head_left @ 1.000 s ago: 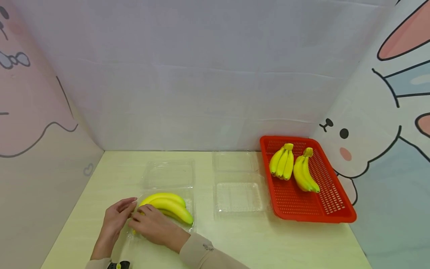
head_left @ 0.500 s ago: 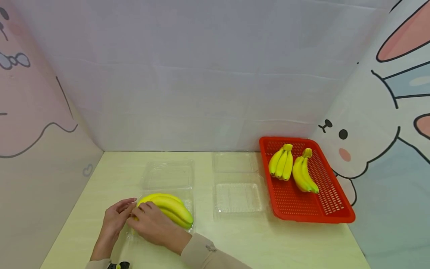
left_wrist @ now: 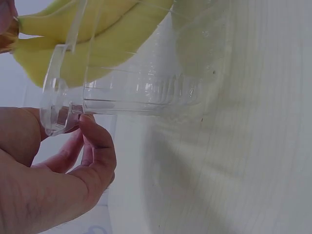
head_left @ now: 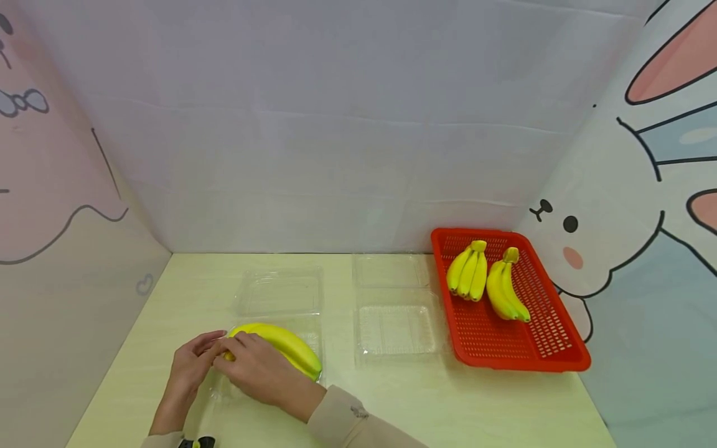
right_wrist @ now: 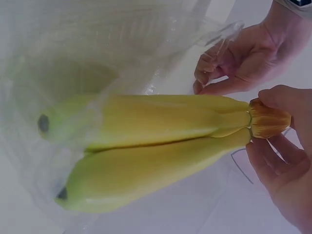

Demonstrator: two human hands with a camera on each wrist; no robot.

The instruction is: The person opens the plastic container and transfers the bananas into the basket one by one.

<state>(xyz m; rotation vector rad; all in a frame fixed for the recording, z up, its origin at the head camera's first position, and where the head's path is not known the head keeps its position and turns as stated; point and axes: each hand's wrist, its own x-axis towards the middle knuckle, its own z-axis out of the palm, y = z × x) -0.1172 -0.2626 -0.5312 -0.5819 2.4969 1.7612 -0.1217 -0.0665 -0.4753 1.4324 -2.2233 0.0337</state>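
Observation:
A bunch of yellow bananas (head_left: 282, 342) lies in the base of an open clear plastic clamshell box (head_left: 280, 292), on the table's left side. My right hand (head_left: 266, 373) pinches the bunch by its brown stem (right_wrist: 269, 119), as the right wrist view shows. The banana tips point away from that hand, over the box. At the box's left rim (left_wrist: 56, 105), my left hand (left_wrist: 63, 180) pinches the clear plastic edge between thumb and fingers. In the head view the right hand covers the stem and part of the box.
A second open clear clamshell box (head_left: 396, 330) lies to the right. Beyond it, a red plastic basket (head_left: 467, 358) holds two banana bunches (head_left: 468, 272). A white backdrop (head_left: 347, 155) rises behind the table, with printed panels at both sides.
The right hand has turned the bunch over the box, so the separate far banana no longer shows in the head view. The left hand has stayed at the rim.

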